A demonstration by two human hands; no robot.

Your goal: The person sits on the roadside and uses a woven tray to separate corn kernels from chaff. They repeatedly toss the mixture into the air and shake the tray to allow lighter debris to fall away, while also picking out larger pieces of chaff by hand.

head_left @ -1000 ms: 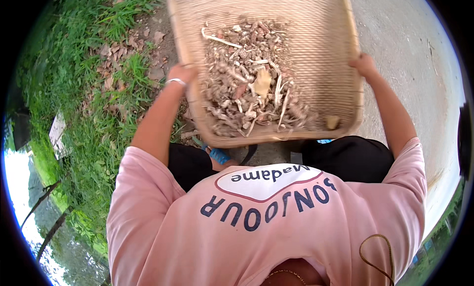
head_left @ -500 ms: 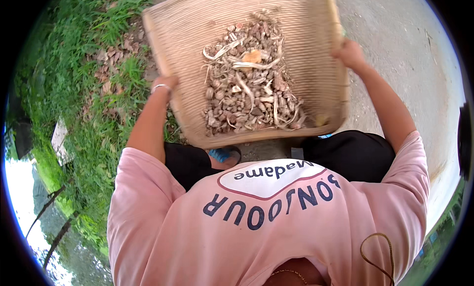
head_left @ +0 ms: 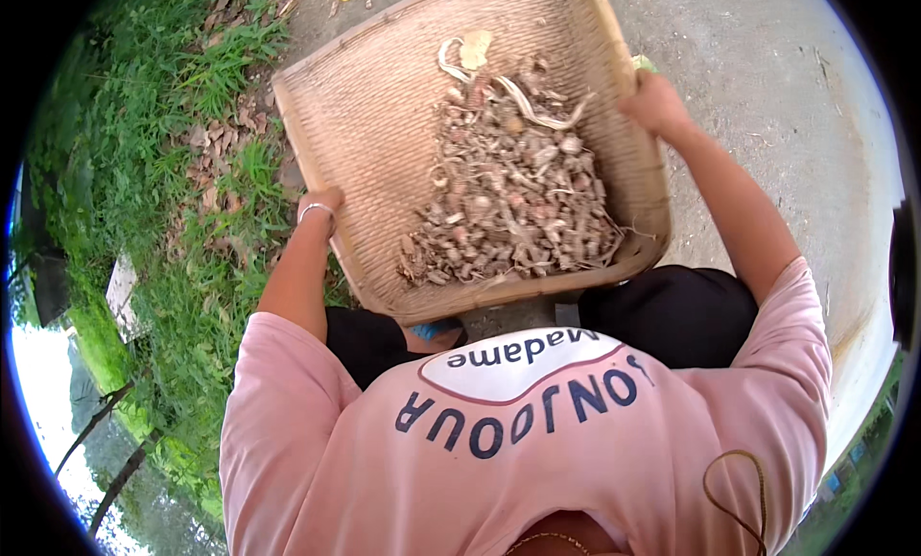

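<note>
We held the woven tray (head_left: 384,143) at upper centre, left hand (head_left: 321,203) and right hand (head_left: 655,100) clamped on its rims; roots (head_left: 508,201) heaped lower right; winnowing judged underway, next toss needs level wrists

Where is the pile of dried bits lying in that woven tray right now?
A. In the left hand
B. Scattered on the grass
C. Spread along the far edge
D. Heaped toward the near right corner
D: the dried pieces sit bunched toward the near right corner of the woven tray.
</note>
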